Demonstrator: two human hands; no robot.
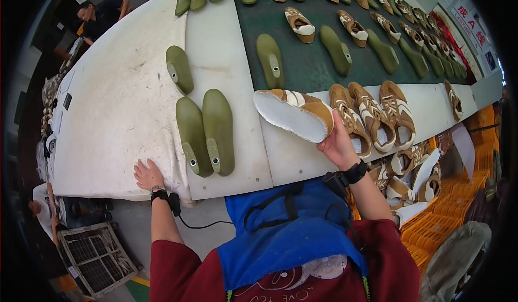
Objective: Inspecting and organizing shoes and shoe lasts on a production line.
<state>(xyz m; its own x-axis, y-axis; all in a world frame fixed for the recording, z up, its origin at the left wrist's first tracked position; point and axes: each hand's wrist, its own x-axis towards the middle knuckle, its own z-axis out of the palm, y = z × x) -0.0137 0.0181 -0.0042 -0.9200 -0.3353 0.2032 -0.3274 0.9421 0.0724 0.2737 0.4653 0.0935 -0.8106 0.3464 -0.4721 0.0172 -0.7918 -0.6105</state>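
Observation:
My right hand [339, 146] grips a tan and white shoe upper [295, 116] by its heel end, tilted so its white underside faces me. My left hand [148, 175] lies flat with fingers spread on the cream cloth [116, 102] at the table's near edge. Just right of it rest two green shoe lasts [192, 134] [218, 129], side by side. A single green last [179, 69] sits farther back. Close to my right hand, three tan and white shoes [349, 116] stand in a row on the white table strip [313, 159].
A green belt [302, 59] carries rows of green lasts [335, 49] and tan shoes [300, 25]. Orange crates [437, 215] and more shoe uppers [410, 172] are at my right. A wire crate [98, 259] stands on the floor at left. Another person [101, 15] is at the far left.

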